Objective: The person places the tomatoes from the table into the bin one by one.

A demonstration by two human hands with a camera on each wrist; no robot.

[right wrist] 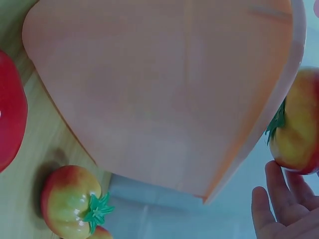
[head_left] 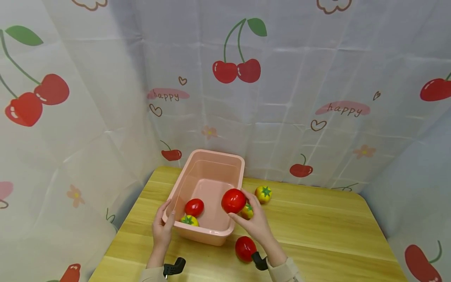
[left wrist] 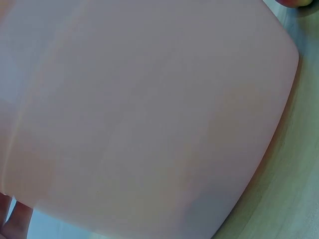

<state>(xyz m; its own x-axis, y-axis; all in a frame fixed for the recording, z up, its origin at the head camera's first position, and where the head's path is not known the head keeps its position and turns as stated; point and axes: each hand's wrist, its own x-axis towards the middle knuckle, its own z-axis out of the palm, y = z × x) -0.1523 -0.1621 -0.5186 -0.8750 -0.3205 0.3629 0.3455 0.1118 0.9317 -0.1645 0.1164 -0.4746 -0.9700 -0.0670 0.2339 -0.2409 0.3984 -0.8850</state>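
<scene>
A pink bin (head_left: 197, 234) holds a red tomato (head_left: 194, 207) and a yellow-green one (head_left: 189, 220) near its front left corner. My left hand (head_left: 163, 231) grips the bin's left front rim; its fingertips show at the lower left of the left wrist view. My right hand (head_left: 258, 223) pinches a red tomato (head_left: 233, 201) over the bin's right side. In the right wrist view this held tomato (right wrist: 299, 124) shows a yellow underside and green leaves, beside the bin's rim (right wrist: 299, 45).
Right of the bin lie two yellow-green tomatoes (head_left: 263, 194), one partly behind my right hand. Another red tomato (head_left: 245, 249) rests on the wooden table (head_left: 317, 219) near my right wrist. A patterned curtain (head_left: 282, 90) hangs behind and at both sides.
</scene>
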